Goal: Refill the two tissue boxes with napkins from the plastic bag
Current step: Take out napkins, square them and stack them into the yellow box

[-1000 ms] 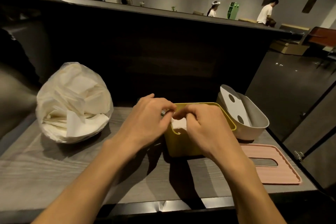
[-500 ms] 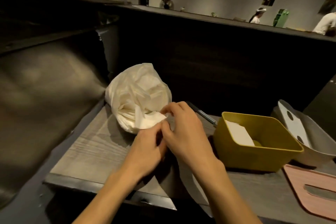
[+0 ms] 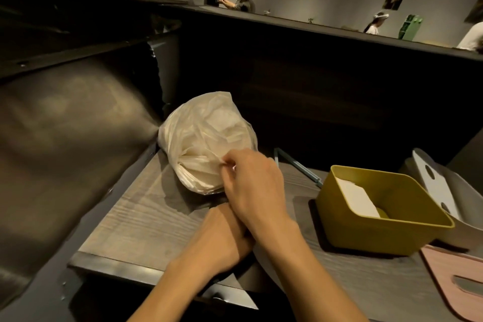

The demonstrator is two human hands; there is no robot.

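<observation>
Both hands have left the yellow box [image 3: 384, 213] and crossed to the plastic bag [image 3: 206, 138], which lies on its side near the left edge of the desk [image 3: 136, 217], its mouth turned toward the person. The right hand [image 3: 254, 185] reaches over the left, and its fingertips [image 3: 228, 165] pinch the edge of the napkins [image 3: 201, 172] stacked just inside the bag's mouth, probably to peel off a bundle. The left hand [image 3: 222, 232] sits tucked beneath the right wrist, close to the bag's lower edge; its fingers are hidden, so whether it grips the plastic or simply rests there cannot be told. Steadying the bag would make sense, since thin plastic slides when napkins are pulled.

Toward the right side of the desk the yellow box stands open with one white stack of napkins leaning inside and room left, so it looks only partly filled. Just behind it, near the right edge, a grey box [image 3: 444, 191] lies tilted with a white insert showing. A pink lid [image 3: 454, 282] lies flat at the front right corner, apparently set aside to keep the boxes open for loading.
</observation>
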